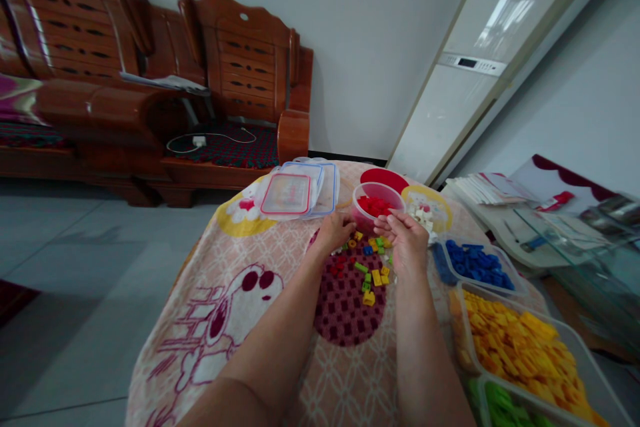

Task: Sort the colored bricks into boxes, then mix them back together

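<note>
Both forearms (270, 363) flank loose blocks (377, 277), scattered between and just short of the left hand (337, 233) and right hand (409, 235), near the round tub (362, 219). Both hands curl; whether either pinches anything, I cannot tell.

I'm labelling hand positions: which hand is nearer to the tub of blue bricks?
Right. The right hand is left of the blue-brick tub; the left hand is farther left, by the round red-brick tub.

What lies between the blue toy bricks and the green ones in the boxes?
Yellow toy bricks, in their own plastic box; the head view shows this.
</note>
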`<action>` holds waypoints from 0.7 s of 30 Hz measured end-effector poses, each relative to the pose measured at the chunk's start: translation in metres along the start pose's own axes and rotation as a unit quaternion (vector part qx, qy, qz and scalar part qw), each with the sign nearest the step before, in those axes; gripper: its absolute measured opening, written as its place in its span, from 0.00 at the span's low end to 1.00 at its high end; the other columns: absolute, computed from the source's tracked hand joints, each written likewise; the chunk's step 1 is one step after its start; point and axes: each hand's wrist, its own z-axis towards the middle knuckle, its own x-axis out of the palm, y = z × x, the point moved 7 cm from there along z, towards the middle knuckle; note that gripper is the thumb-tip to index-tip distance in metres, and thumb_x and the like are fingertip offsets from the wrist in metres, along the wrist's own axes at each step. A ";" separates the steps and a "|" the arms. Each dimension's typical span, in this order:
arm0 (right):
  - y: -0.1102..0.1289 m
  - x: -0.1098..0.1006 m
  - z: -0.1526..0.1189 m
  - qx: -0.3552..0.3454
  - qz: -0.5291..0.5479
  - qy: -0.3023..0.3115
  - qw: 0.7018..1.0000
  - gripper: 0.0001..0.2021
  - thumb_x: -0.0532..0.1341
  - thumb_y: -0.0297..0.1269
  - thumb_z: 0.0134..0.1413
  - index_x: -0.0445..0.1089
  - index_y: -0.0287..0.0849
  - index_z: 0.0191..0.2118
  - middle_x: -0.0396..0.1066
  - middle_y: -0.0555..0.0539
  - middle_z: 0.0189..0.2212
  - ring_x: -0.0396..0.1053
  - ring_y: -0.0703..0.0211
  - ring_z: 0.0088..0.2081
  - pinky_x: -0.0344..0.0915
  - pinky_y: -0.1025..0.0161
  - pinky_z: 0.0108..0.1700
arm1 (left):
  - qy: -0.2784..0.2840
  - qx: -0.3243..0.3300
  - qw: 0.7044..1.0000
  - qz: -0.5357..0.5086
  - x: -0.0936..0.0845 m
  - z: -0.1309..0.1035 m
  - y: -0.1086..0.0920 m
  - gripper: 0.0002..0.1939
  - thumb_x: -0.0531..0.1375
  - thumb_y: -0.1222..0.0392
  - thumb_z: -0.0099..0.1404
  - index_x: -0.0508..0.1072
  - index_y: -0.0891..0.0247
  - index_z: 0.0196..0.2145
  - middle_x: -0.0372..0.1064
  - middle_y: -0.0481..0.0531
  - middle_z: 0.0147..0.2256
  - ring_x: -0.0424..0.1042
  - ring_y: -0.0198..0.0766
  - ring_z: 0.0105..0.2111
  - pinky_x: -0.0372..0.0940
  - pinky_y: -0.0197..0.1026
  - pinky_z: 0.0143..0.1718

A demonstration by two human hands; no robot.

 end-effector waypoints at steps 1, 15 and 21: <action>0.000 -0.001 0.001 -0.002 0.008 -0.005 1.000 0.17 0.71 0.36 0.37 0.71 0.36 0.36 0.77 0.46 0.25 0.77 0.54 0.28 0.77 0.57 0.32 | 0.001 0.001 1.000 0.002 0.000 0.000 0.000 0.13 0.54 0.63 0.61 0.80 0.64 0.31 0.75 0.49 0.27 0.69 0.33 0.27 0.59 0.33 0.30; -0.002 0.007 -0.004 0.036 -0.044 0.059 0.997 0.16 0.69 0.39 0.42 0.72 0.36 0.37 0.77 0.44 0.28 0.77 0.57 0.28 0.75 0.63 0.28 | 0.006 0.007 1.000 0.021 0.001 0.000 0.000 0.14 0.54 0.62 0.62 0.80 0.65 0.32 0.76 0.50 0.28 0.69 0.33 0.27 0.59 0.34 0.31; -0.016 0.018 -0.014 0.089 -0.197 0.160 0.963 0.16 0.66 0.45 0.45 0.73 0.36 0.33 0.75 0.48 0.22 0.70 0.64 0.19 0.64 0.71 0.17 | -0.004 0.008 1.000 0.022 0.000 0.000 0.000 0.14 0.54 0.62 0.61 0.79 0.66 0.30 0.74 0.49 0.26 0.67 0.32 0.27 0.59 0.34 0.31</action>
